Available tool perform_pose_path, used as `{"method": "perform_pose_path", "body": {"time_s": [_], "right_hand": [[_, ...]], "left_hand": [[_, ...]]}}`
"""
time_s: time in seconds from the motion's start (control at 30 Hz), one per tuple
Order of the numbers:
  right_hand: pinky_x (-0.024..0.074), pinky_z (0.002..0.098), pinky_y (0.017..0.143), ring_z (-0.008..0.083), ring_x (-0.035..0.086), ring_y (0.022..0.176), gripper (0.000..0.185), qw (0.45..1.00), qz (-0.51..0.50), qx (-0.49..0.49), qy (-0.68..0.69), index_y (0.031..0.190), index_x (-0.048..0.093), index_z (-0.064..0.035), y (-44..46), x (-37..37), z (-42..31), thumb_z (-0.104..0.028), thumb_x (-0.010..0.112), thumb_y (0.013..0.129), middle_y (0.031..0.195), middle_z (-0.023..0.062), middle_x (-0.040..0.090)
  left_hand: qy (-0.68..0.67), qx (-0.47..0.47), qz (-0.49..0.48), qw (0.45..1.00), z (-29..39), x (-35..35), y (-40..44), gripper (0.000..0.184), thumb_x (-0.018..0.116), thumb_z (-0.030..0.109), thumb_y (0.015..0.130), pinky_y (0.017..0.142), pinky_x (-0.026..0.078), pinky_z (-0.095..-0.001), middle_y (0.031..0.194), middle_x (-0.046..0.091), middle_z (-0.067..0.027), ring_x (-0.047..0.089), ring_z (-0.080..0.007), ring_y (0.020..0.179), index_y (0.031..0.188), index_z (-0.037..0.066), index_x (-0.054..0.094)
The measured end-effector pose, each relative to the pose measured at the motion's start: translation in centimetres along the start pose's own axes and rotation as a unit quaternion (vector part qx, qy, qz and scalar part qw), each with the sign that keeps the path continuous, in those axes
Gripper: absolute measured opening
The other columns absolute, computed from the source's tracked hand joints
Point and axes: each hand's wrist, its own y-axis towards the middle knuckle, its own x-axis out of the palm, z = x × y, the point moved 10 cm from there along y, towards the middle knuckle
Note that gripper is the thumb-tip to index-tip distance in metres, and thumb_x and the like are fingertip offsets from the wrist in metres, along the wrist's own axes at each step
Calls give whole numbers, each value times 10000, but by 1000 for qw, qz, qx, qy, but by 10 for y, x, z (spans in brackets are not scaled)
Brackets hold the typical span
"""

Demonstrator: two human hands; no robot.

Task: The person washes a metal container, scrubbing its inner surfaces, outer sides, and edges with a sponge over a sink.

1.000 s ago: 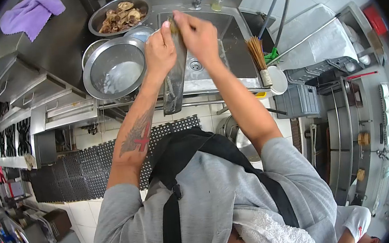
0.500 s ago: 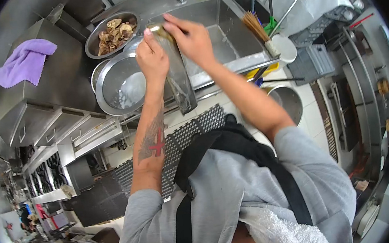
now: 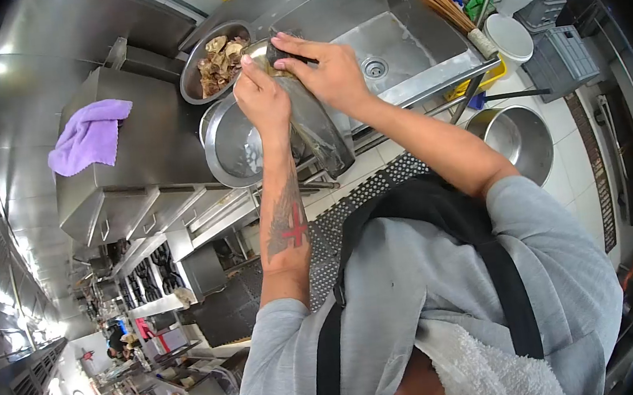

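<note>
A dark, see-through plastic bag hangs between my hands over the sink's front edge, its mouth at the top. My left hand pinches the near side of the mouth between thumb and fingers. On the other side, my right hand grips the rim, with dark bunched material under its fingers. Whether anything lies inside the bag is unclear. Behind my left hand is a round metal bowl, partly hidden by the hand and bag. An oval metal bowl beyond it holds brownish chunks that look like meat or bones.
A steel sink lies ahead, with a twig brush at its right. Further right are a white bucket and grey crate. A large metal pot stands on the floor. A purple cloth drapes the steel cabinet at left.
The view has turned, shifting the surroundings right. The bag looks wider and more spread at its mouth. Both hands still hold it.
</note>
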Motion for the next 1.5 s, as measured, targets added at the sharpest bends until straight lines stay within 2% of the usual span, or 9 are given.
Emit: {"method": "perform_pose_path", "body": {"time_s": [0.17, 0.33, 0.43, 0.63, 0.77, 0.83, 0.9, 1.33, 1.5], "right_hand": [[564, 372, 867, 324, 738, 887, 397, 965, -197, 169, -41, 1171, 788, -191, 59, 26, 66, -390, 809, 828, 1000, 128, 784], [548, 360, 921, 315, 719, 1039, 333, 980, -197, 27, -8, 1187, 754, -102, 29, 15, 43, -284, 717, 911, 1112, 133, 763], [563, 400, 929, 337, 714, 1049, 303, 971, -150, -186, 19, 1085, 754, -32, -25, 2, -31, -263, 708, 893, 1081, 152, 757], [559, 379, 948, 306, 720, 1075, 273, 975, -217, -23, -39, 1086, 765, -41, 0, 7, 30, -243, 746, 903, 1125, 141, 752], [565, 409, 921, 331, 715, 1040, 334, 957, -235, -168, 1, 1058, 760, -35, -31, -1, -34, -305, 777, 862, 1065, 147, 760], [556, 398, 938, 322, 706, 1065, 339, 955, -250, -160, -11, 1046, 768, -40, -21, -1, -10, -317, 792, 853, 1090, 138, 756], [549, 380, 951, 314, 700, 1076, 305, 971, -231, 13, -61, 1037, 779, -49, -8, -4, 51, -297, 789, 860, 1125, 122, 749], [564, 390, 981, 291, 696, 1143, 319, 908, -353, -222, -28, 1184, 757, -94, -57, 22, -24, -113, 784, 866, 1251, 93, 711], [519, 376, 1091, 291, 664, 1232, 350, 930, -314, -169, -93, 1221, 747, -106, -23, 5, 34, -73, 767, 873, 1248, 86, 730]], "left_hand": [[22, -18, -5, 1000, -4, 6, -18, 531, 420, 267, 1120, 533, 325, -442, 553, 486, -139, 381, -202, 530, 719, -62, 535], [-85, -242, -31, 966, -40, 2, -44, 512, 425, 333, 1132, 668, 476, -332, 738, 661, -66, 547, -134, 684, 912, -56, 676], [-63, -141, 68, 986, -15, -10, -59, 515, 411, 341, 1137, 646, 466, -325, 744, 650, -41, 527, -115, 677, 925, -46, 677], [-85, -146, 101, 980, -16, -18, -85, 552, 403, 353, 1139, 582, 404, -306, 713, 618, -11, 470, -79, 650, 849, -29, 677], [-114, -163, 87, 976, -25, -20, -99, 532, 414, 382, 1134, 674, 477, -271, 828, 697, -38, 581, -97, 743, 980, -28, 717], [-166, -197, 101, 961, -24, -16, -100, 498, 452, 316, 1130, 594, 398, -290, 719, 604, 14, 456, -72, 675, 810, -14, 646], [-159, -150, 119, 968, -26, -18, -94, 474, 483, 298, 1121, 585, 374, -281, 690, 569, 32, 437, -65, 667, 785, 1, 634], [-238, -201, 71, 948, -75, -19, -86, 442, 546, 293, 1101, 523, 329, -243, 655, 519, 76, 413, -16, 607, 731, 60, 610], [-299, -221, 84, 925, -81, -20, -81, 425, 539, 320, 1102, 493, 392, -222, 685, 609, 54, 496, -10, 574, 788, 60, 663]]}}
